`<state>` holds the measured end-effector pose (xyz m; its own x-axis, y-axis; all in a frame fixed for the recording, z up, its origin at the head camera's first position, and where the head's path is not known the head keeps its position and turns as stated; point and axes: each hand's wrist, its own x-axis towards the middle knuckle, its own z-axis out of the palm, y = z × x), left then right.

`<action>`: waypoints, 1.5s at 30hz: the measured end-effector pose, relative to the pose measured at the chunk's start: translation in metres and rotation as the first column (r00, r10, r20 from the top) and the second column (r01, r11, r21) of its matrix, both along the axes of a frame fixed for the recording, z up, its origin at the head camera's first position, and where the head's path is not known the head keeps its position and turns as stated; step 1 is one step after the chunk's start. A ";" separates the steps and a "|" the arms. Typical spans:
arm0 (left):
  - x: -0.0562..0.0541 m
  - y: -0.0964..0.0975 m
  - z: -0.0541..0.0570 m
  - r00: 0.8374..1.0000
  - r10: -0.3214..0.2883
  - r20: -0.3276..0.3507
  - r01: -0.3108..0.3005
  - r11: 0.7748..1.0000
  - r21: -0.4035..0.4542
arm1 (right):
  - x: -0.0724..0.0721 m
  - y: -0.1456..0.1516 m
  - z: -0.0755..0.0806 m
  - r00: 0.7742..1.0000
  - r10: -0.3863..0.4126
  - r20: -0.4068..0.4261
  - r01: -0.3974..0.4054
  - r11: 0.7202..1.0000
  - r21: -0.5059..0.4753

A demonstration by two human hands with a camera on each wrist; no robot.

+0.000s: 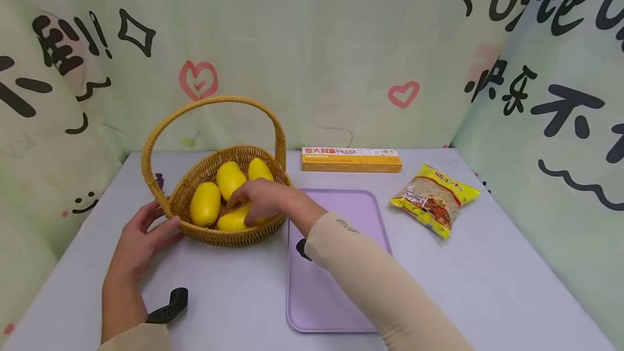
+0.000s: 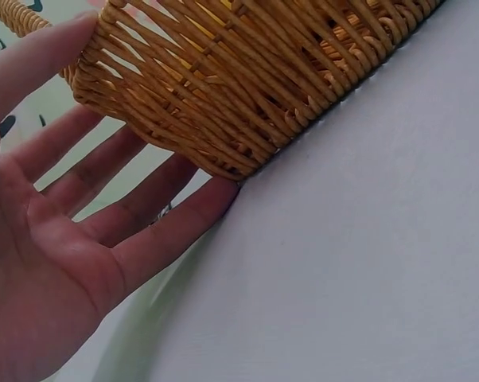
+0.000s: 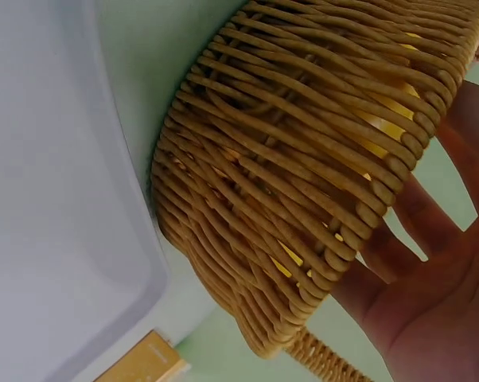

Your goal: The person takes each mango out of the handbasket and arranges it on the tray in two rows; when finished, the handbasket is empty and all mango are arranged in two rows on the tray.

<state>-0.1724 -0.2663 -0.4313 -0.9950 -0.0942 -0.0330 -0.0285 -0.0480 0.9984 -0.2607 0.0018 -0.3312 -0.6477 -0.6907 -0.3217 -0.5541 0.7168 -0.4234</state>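
A wicker basket (image 1: pixel 221 237) with a tall arched handle stands at the left rear of the table, holding several yellow mangoes (image 1: pixel 205 203). My left hand (image 1: pixel 141 240) rests against its left side, thumb on the rim and the other fingers (image 2: pixel 172 243) fairly straight along the outer wall. Reaching in over the right rim, my right hand (image 1: pixel 265 199) curves around a mango (image 1: pixel 233 220) at the front, thumb against it. Its fingertips are hidden inside. In the right wrist view, the woven wall (image 3: pixel 279 151) covers most of the fruit.
Right of the basket lies a lilac tray (image 1: pixel 312 307), partly under my right forearm. An orange and white pasta box (image 1: pixel 351 160) lies at the back edge. A yellow-trimmed food packet (image 1: pixel 436 199) lies farther right. Printed curtains (image 1: pixel 312 69) surround the table.
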 end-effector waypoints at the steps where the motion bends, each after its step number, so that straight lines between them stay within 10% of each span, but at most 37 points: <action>1: 0.000 0.000 0.000 1.000 0.006 0.001 -0.006 1.000 -0.003 | 0.000 -0.001 0.000 1.000 0.005 -0.002 -0.005 1.000 0.008; 20: 0.000 0.002 0.002 1.000 0.019 0.018 -0.019 0.999 -0.028 | -0.001 0.002 0.000 1.000 -0.011 0.024 0.011 1.000 0.022; 45: -0.001 -0.004 -0.001 0.998 0.024 0.062 -0.021 0.999 -0.047 | 0.014 0.040 0.044 0.977 -0.211 -0.039 0.199 0.960 -0.196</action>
